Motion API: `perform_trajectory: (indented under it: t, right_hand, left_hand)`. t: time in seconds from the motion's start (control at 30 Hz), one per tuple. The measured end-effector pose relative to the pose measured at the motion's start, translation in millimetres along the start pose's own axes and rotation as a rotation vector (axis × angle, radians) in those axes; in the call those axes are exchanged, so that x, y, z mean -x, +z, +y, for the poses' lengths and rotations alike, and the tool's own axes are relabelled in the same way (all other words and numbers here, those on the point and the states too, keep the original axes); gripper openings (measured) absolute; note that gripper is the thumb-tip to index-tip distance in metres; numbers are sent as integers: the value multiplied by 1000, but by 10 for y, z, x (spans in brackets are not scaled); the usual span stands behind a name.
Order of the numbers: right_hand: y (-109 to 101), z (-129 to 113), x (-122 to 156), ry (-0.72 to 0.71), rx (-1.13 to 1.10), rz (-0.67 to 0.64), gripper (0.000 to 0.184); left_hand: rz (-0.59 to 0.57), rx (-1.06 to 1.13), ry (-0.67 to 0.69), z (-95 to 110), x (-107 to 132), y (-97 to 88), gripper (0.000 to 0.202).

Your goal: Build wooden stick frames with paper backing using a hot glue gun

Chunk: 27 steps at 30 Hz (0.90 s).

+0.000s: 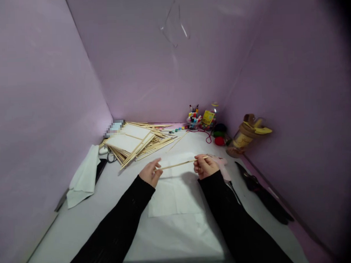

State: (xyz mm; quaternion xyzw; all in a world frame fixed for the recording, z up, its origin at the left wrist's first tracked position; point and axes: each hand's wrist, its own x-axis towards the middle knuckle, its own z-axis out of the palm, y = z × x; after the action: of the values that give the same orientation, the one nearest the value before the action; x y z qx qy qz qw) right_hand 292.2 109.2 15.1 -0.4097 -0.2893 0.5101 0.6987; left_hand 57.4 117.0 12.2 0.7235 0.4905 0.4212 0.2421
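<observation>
Both of my hands hold one thin wooden stick point(176, 165) level above a white paper sheet point(173, 196) on the table. My left hand point(150, 173) pinches the stick's left end. My right hand point(204, 167) is closed around its right end, and the tip pokes out past the fingers. Black sleeves cover both forearms.
A heap of wooden sticks with white boards point(135, 142) lies at the back left. A white cloth point(84, 177) sits by the left wall. Pens, a yellow packet and yarn balls point(205, 122) crowd the far corner. A jar point(245, 138) and a dark tool point(264, 197) lie right.
</observation>
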Motion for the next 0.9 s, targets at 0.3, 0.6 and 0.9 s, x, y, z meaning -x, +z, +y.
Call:
perform_trajectory:
  t: [0.3, 0.6, 0.9]
  right_hand:
    - [-110, -114, -52, 119, -116, 44, 34]
    - [-107, -137, 14, 35, -113, 27, 24]
    - [-46, -106, 68, -132, 181, 157, 16]
  left_hand:
    - [297, 483, -238, 10, -45, 43, 23]
    - [382, 362, -222, -27, -56, -84, 18]
    - [366, 483, -324, 5, -83, -142, 28]
